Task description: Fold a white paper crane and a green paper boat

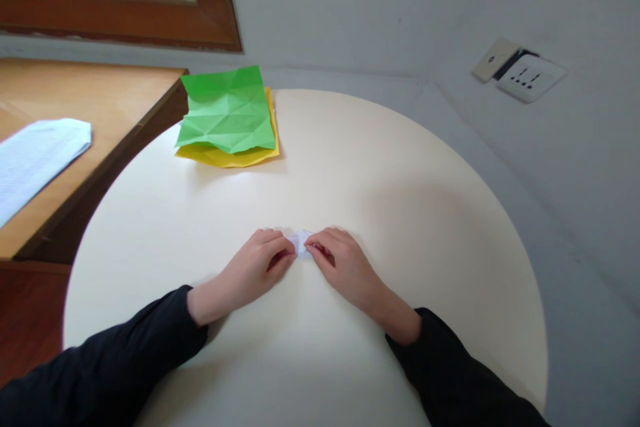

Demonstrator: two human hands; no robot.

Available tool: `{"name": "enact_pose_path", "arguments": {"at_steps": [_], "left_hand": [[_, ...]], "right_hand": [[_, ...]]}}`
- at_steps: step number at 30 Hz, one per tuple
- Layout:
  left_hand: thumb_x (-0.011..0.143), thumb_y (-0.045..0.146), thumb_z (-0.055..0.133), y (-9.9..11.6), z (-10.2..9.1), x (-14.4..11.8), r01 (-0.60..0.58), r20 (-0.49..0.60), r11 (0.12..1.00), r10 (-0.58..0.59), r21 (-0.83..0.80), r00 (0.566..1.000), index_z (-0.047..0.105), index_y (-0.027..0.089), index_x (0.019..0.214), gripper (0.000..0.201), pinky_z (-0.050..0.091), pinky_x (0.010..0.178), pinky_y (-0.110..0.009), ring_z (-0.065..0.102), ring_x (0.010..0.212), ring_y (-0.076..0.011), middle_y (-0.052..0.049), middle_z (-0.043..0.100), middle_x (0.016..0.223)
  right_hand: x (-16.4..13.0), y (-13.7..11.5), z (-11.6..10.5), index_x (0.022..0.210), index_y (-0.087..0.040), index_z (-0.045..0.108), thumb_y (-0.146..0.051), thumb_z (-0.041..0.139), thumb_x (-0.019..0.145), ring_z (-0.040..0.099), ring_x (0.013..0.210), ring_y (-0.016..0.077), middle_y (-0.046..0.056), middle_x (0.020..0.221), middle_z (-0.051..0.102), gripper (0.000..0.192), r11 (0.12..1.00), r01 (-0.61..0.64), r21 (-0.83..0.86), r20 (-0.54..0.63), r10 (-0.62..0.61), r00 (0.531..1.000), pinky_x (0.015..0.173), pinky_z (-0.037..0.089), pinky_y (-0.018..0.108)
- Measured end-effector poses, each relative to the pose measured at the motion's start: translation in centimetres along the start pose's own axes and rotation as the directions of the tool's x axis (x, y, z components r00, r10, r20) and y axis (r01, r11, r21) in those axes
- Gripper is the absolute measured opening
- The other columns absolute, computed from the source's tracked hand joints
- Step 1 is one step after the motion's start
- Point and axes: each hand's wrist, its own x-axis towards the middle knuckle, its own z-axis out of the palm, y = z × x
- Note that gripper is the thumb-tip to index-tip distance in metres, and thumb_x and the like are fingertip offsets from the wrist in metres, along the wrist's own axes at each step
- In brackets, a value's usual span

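A small piece of folded white paper [302,244] lies at the middle of the round table, between my two hands. My left hand [263,258] pinches its left end between thumb and fingers. At the other end, my right hand [343,261] grips the paper in the same way, the fingertips of both hands close together. Fingers cover both ends, so the paper's full shape is hidden. Both hands rest low, near the tabletop.
Creased green paper [227,110] lies over yellow paper [230,159] at the table's [425,227] far left. Beyond the left edge, a wooden desk [115,90] holds a folded printed sheet [45,153]. A wall socket [530,75] is at the right.
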Motion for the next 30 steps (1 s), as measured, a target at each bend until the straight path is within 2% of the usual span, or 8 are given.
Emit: {"name": "enact_pose_path", "arguments": {"at_steps": [5, 15, 26, 30], "left_hand": [[0.085, 0.017, 0.046, 0.1, 0.0, 0.1, 0.008, -0.006, 1.000, -0.008, 0.005, 1.000, 0.055, 0.018, 0.070, 0.018, 0.041, 0.065, -0.026, 0.051, 0.063, -0.0140, 0.000, 0.053, 0.061], [0.084, 0.016, 0.048, -0.1, 0.0, 0.1, 0.003, -0.010, 1.000, -0.003, 0.003, 1.000, 0.056, 0.017, 0.070, 0.017, 0.041, 0.063, -0.025, 0.049, 0.062, -0.0129, 0.001, 0.053, 0.061], [0.081, 0.015, 0.053, -0.4, -0.4, 0.1, 0.037, 0.001, 0.999, -0.037, -0.018, 0.999, 0.059, 0.017, 0.070, 0.013, 0.038, 0.058, -0.021, 0.050, 0.058, -0.0113, 0.002, 0.054, 0.059], [0.081, 0.018, 0.054, -0.5, -0.4, 0.1, 0.056, 0.001, 0.998, -0.056, -0.007, 0.998, 0.059, 0.017, 0.068, 0.014, 0.037, 0.055, -0.020, 0.048, 0.055, -0.0103, 0.003, 0.054, 0.057]], "right_hand": [[-0.1, -0.3, -0.1, 0.081, -0.018, 0.059, -0.016, 0.049, 0.088, 0.055, 0.073, 0.0170, 0.004, 0.075, 0.063, 0.013, 1.000, 0.002, -0.028, 0.003, -0.002, 1.000, 0.070, 0.041, 0.030], [0.2, -0.5, -0.3, 0.069, -0.019, 0.054, -0.017, 0.057, 0.084, 0.049, 0.067, 0.0155, 0.001, 0.068, 0.055, 0.015, 0.997, -0.037, -0.068, 0.079, 0.042, 0.996, 0.066, 0.035, 0.029], [0.7, -0.9, -0.1, 0.073, -0.017, 0.055, -0.017, 0.055, 0.086, 0.051, 0.074, 0.0190, 0.005, 0.074, 0.059, 0.013, 0.961, -0.040, -0.273, 0.184, 0.093, 0.979, 0.067, 0.033, 0.031], [1.0, -1.0, -0.2, 0.074, -0.017, 0.056, -0.018, 0.054, 0.087, 0.051, 0.073, 0.0189, 0.005, 0.074, 0.060, 0.013, 0.954, -0.031, -0.299, 0.215, 0.099, 0.972, 0.068, 0.034, 0.031]]}}
